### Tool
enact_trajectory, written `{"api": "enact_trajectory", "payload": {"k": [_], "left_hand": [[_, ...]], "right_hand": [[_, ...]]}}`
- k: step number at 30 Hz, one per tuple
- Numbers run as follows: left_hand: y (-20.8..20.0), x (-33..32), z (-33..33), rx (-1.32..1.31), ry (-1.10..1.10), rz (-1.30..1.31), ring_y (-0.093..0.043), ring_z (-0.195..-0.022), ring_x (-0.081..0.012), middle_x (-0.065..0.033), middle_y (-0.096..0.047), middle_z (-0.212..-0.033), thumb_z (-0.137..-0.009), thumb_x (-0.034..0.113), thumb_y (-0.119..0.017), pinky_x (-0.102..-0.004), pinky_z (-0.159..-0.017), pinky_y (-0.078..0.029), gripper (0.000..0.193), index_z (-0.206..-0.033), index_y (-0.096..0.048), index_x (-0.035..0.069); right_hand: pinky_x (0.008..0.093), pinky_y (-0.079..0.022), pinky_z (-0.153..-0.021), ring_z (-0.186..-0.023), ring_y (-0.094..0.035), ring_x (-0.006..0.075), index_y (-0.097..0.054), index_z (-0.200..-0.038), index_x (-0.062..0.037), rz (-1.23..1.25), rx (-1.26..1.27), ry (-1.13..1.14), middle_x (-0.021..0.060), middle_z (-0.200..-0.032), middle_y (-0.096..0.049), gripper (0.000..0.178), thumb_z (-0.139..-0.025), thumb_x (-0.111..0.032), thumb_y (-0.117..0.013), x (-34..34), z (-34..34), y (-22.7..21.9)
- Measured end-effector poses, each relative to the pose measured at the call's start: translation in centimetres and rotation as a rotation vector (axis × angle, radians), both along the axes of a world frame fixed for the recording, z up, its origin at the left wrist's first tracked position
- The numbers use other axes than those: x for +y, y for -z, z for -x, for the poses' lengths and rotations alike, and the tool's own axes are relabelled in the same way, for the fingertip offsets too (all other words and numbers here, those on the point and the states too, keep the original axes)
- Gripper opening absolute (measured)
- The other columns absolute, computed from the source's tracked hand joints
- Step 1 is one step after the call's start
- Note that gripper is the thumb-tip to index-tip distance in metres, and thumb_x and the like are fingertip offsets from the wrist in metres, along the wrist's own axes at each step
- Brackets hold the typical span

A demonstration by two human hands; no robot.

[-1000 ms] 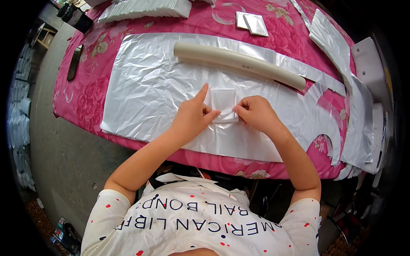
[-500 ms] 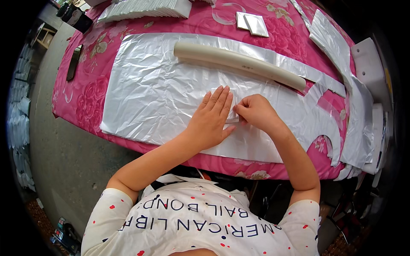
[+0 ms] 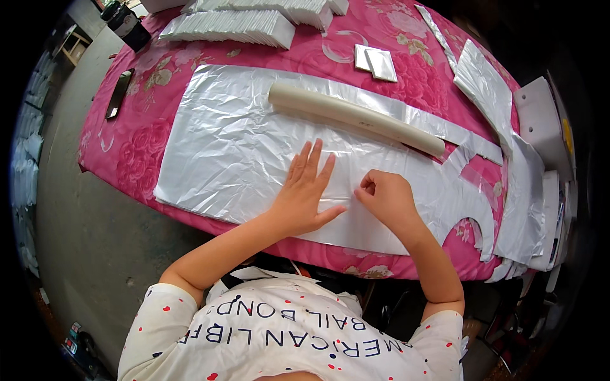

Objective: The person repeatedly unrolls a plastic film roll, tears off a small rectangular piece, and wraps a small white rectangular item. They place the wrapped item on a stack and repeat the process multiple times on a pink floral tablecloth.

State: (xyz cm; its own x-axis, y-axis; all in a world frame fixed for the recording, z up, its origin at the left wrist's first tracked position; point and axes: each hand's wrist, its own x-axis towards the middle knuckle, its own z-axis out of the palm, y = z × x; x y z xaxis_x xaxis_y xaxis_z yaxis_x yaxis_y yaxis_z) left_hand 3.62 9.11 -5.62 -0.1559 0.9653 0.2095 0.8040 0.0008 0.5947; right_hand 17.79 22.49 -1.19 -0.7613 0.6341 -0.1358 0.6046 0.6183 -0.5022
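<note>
My left hand (image 3: 301,200) lies palm down, fingers spread, on a stack of crinkled silver plastic sheets (image 3: 213,136). Beside its fingers, a small flat square with faint edges (image 3: 337,193) shows on the silver surface, partly covered by the hand. To the right, my right hand (image 3: 389,198) is closed in a pinch just over the sheets; what its fingertips hold, if anything, is too small to tell. Beyond both hands, a long beige tube (image 3: 356,117) rests slantwise across the sheets.
A pink floral cloth (image 3: 136,152) covers the table. Rows of white flat packets (image 3: 229,28) stand at the back, with two small square packets (image 3: 381,65) to their right. A dark phone-like object (image 3: 119,94) lies left. Cut silver film (image 3: 524,197) hangs at the right near white foam boxes (image 3: 540,114).
My right hand has drawn slightly away from the left and toward me. The left hand's fingers have spread apart. The whole view has shifted a little.
</note>
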Motion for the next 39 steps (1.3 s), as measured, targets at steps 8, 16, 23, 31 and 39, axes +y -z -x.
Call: {"api": "enact_trajectory", "payload": {"k": [8, 16, 23, 31, 39], "left_hand": [[-1.8, -11.8, 2.5, -1.273, -0.188, 0.616, -0.061, -0.095, -0.0152, -0.013, -0.063, -0.107, -0.093, 0.018, -0.049, -0.0263, -0.082, -0.049, 0.027, -0.107, -0.063, -0.001], [0.5, -18.0, 0.9, -1.547, -0.746, 0.509, -0.062, -0.089, -0.017, -0.013, -0.063, -0.104, -0.092, 0.015, -0.052, -0.0256, -0.077, -0.05, 0.027, -0.109, -0.058, -0.006], [-4.5, -15.3, 3.0, -0.573, -0.353, 0.634, -0.061, -0.069, -0.0122, -0.0116, -0.067, -0.083, -0.081, 0.007, -0.062, -0.0258, -0.059, -0.049, 0.015, -0.094, -0.067, 0.002], [-4.9, -11.8, 3.6, -0.277, -0.206, 0.099, -0.062, -0.094, -0.0281, -0.0116, -0.063, -0.108, -0.074, 0.009, -0.068, -0.0331, -0.078, -0.05, 0.027, -0.099, -0.062, 0.004], [-5.1, -10.5, 2.9, -0.274, -0.092, 0.097, -0.063, -0.092, -0.0261, -0.0083, -0.063, -0.11, -0.073, 0.008, -0.068, -0.0325, -0.075, -0.052, 0.026, -0.098, -0.063, 0.006]], "right_hand": [[0.0453, -0.027, -0.105, -0.128, -0.032, 0.0374, -0.045, -0.126, 0.0012, -0.263, 0.318, -0.35, 0.022, -0.136, -0.037, 0.06, -0.079, -0.032, -0.064, -1.8, 5.5, 4.8], [0.0486, -0.008, -0.11, -0.138, -0.011, 0.0366, -0.031, -0.137, -0.0005, 0.172, 0.297, -0.575, 0.0228, -0.146, -0.018, 0.064, -0.089, -0.038, -0.049, -14.9, 8.6, 4.9], [0.0503, -0.017, -0.108, -0.132, -0.027, 0.0329, -0.062, -0.098, -0.0059, 0.096, 0.286, -0.848, 0.0163, -0.132, -0.042, 0.021, -0.082, -0.02, -0.059, -12.0, 7.5, 2.0], [0.0325, -0.044, -0.077, -0.089, -0.056, 0.0217, -0.066, -0.082, -0.005, 0.07, 0.528, -0.234, 0.0068, -0.086, -0.062, 0.007, -0.077, -0.009, -0.068, 4.3, 7.5, -0.2], [0.0317, -0.048, -0.067, -0.07, -0.061, 0.0191, -0.065, -0.091, 0.003, 0.072, 0.587, 0.553, 0.0111, -0.08, -0.067, 0.027, -0.079, -0.021, -0.064, 23.3, 9.9, 4.2]]}}
